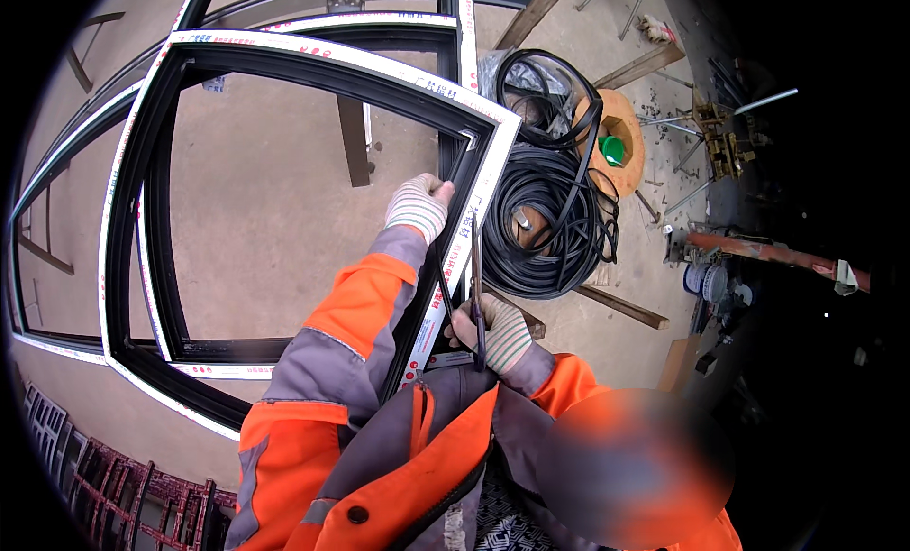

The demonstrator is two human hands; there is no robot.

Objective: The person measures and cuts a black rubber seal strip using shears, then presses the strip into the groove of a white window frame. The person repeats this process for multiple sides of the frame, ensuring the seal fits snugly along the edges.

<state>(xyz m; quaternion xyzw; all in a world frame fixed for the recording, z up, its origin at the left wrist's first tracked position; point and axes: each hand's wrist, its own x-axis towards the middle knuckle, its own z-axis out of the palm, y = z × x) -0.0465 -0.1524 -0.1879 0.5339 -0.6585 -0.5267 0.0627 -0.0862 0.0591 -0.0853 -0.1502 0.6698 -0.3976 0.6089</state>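
Note:
My left hand (420,208), in a striped knit glove with bare fingertips, is closed at the inner edge of a black window frame (313,60) faced with white printed film. What its fingertips pinch is hidden. From below that wrist a thin black rubber strip (442,278) runs down toward my right hand (500,335). My right hand, gloved alike, is closed around dark scissors (477,309), long and narrow, pointing away from me beside the frame's right bar. Part of the scissors is hidden by the fingers.
Right of the frame lies a large coil of black rubber strip (507,257), with a smaller coil (540,72) beyond. An orange-tan ring-shaped block (621,176) holds something green. Wooden beams (621,307) jut out nearby. More frames (57,352) lie underneath, and dark red racks (133,489) stand lower left.

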